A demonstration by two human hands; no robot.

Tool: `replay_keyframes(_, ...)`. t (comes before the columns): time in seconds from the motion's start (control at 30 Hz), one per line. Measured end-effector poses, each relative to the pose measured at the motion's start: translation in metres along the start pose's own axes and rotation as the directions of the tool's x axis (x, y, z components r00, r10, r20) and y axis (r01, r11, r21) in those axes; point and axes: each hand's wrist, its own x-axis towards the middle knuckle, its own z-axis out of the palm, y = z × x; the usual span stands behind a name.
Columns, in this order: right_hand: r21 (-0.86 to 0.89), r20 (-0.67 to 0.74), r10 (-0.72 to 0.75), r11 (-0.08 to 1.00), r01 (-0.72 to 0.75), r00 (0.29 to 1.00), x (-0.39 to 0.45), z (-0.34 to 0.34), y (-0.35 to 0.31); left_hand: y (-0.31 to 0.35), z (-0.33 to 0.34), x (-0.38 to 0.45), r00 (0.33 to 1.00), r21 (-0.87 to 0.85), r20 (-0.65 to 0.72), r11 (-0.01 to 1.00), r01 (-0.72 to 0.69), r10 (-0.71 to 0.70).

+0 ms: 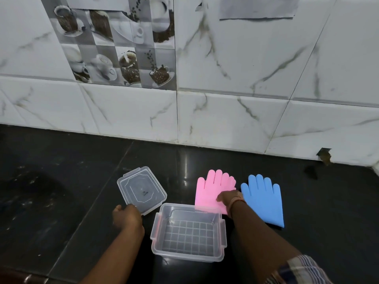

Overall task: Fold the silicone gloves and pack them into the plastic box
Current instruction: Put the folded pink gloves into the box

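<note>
The right hand (227,196) lay on the pink glove (211,193), hiding its wrist side; its fingers curled down, grip unclear. The box (187,232) rim covered the pink cuff. The left hand (126,217) touched the lid (141,189), fingers hidden. Both gloves lay flat, fingers toward the wall (225,111); the blue glove (263,199) sat beside the pink one.

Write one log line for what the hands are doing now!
left hand: on lid | right hand: on pink glove | blue glove: flat | box: open, empty
</note>
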Motion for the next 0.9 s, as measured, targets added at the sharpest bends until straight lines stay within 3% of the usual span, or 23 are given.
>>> replay_keyframes(0.1, 0.370, 0.102, -0.011, 0.929, -0.028, 0.995, 0.012, -0.004, 0.002, 0.010, -0.006, -0.012, 0.988, 0.127, -0.122, 0.989, -0.077, 0.093)
replay_keyframes(0.17, 0.555, 0.146, -0.072, 0.832, -0.021, 0.987, 0.012, -0.003, -0.004, 0.016, -0.007, -0.023, 0.984, 0.104, -0.108, 0.986, -0.127, 0.138)
replay_keyframes(0.23, 0.716, 0.183, -0.149, 0.698, -0.028, 0.972, 0.008, 0.000, -0.008, 0.022, -0.007, -0.044, 0.991, -0.008, 0.049, 0.993, -0.121, 0.122)
replay_keyframes(0.3, 0.826, 0.215, -0.244, 0.562, -0.042, 0.946, -0.009, 0.009, -0.004, 0.025, -0.004, -0.070, 0.958, -0.049, 0.279, 0.997, -0.061, 0.073)
replay_keyframes(0.4, 0.890, 0.132, -0.386, 0.451, 0.062, 0.913, -0.046, 0.036, 0.012, 0.028, 0.008, -0.103, 0.797, 0.106, 0.586, 0.989, 0.101, -0.144)
replay_keyframes(0.47, 0.915, 0.088, -0.439, 0.391, 0.102, 0.894, -0.075, 0.059, 0.026, 0.024, 0.014, -0.118, 0.671, 0.199, 0.688, 0.961, 0.193, -0.277)
replay_keyframes(0.5, 0.916, 0.077, -0.447, 0.384, 0.114, 0.891, -0.087, 0.070, 0.033, 0.019, 0.015, -0.121, 0.636, 0.187, 0.716, 0.957, 0.221, -0.287)
replay_keyframes(0.63, 0.879, 0.036, -0.438, 0.441, 0.180, 0.898, -0.115, 0.085, 0.054, 0.004, 0.002, -0.117, 0.608, 0.034, 0.769, 0.963, 0.268, -0.197)
replay_keyframes(0.73, 0.889, 0.051, -0.499, 0.418, 0.188, 0.865, -0.117, 0.072, 0.061, 0.002, -0.011, -0.105, 0.465, -0.005, 0.872, 0.948, 0.318, -0.152)
replay_keyframes(0.83, 0.920, 0.106, -0.441, 0.383, 0.080, 0.891, -0.109, 0.051, 0.070, 0.011, -0.019, -0.091, 0.353, 0.048, 0.919, 0.938, 0.342, -0.176)
replay_keyframes(0.9, 0.918, 0.166, -0.440, 0.396, 0.025, 0.882, -0.102, 0.035, 0.072, 0.020, -0.020, -0.082, 0.331, 0.174, 0.900, 0.931, 0.320, -0.282)
